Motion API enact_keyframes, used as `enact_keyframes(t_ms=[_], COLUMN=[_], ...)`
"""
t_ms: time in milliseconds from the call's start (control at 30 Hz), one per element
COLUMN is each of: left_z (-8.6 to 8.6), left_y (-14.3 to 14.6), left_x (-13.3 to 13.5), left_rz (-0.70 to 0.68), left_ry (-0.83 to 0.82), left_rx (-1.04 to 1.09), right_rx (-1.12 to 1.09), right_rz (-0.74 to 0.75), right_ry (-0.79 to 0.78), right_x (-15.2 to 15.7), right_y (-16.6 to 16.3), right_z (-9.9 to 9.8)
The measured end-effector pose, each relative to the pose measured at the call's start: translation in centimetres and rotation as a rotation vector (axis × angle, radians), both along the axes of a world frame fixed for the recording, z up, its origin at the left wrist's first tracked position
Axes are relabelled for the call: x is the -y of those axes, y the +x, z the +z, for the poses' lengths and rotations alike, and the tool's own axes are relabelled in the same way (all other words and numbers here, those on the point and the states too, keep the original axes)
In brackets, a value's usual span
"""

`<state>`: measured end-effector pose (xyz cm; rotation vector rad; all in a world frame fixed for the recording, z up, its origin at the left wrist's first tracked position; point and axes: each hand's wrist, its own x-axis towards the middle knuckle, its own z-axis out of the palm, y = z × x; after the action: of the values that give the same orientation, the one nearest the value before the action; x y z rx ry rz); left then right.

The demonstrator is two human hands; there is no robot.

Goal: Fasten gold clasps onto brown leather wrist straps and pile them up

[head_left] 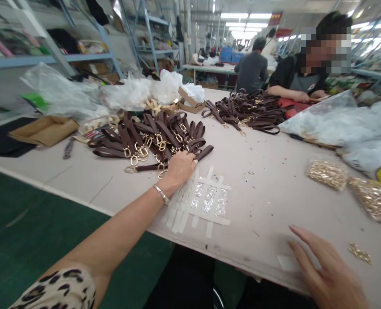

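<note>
At the near edge of a pile of dark brown straps with gold-coloured metal clasps [145, 133], my left hand [181, 166] is closed. Its fingers are curled round a brown strap [205, 152], whose looped end sticks out to the right; the fingertips are partly hidden. Below that wrist lies a patch of clear plastic crossed by pale tape strips [208, 199] on the table. My right hand [328, 268] hovers over or rests on the table's front right, holding nothing, with thumb and fingers apart. A small pale piece of tape or paper [288, 263] lies beside its fingers.
Small gold metal parts [360, 253] lie right of my right hand, with two bags of similar parts [327, 174] beyond. Another strap pile [248, 109] lies farther back, near a seated co-worker [301, 81]. Plastic bags [138, 90] and a cardboard tray [45, 130] stand at left.
</note>
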<state>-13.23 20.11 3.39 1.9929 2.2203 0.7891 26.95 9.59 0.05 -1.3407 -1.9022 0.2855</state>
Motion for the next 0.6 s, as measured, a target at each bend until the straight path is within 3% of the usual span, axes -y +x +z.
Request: enact_keyframes(t_ms=[100, 267, 367, 533, 600], left_z=[-0.1, -0.2, 0.2, 1.3, 1.4], left_y=[-0.4, 0.4, 1.5, 3.3, 4.0], left_x=[1.4, 4.7, 6.5, 8.9, 9.6], left_rz=[-0.016, 0.042, 0.028, -0.121, -0.114], left_ry=[0.041, 0.121, 0.133, 0.039, -0.028], left_rx=[0.141, 0.455, 0.652, 1.363, 1.512], right_rx=[0.269, 0.585, 0.680, 0.701, 0.705], right_rz=[0.161, 0.212, 0.240, 0.336, 0.361], right_ry=[0.046, 0.066, 0.175, 0.343, 0.365], right_x=[-5.3, -11.7, -13.5, -14.5, -14.1], right_y=[-2.7, -7.3, -8.5, -8.6, -8.6], right_z=[-1.0, -2.1, -3.0, -3.3, -2.9])
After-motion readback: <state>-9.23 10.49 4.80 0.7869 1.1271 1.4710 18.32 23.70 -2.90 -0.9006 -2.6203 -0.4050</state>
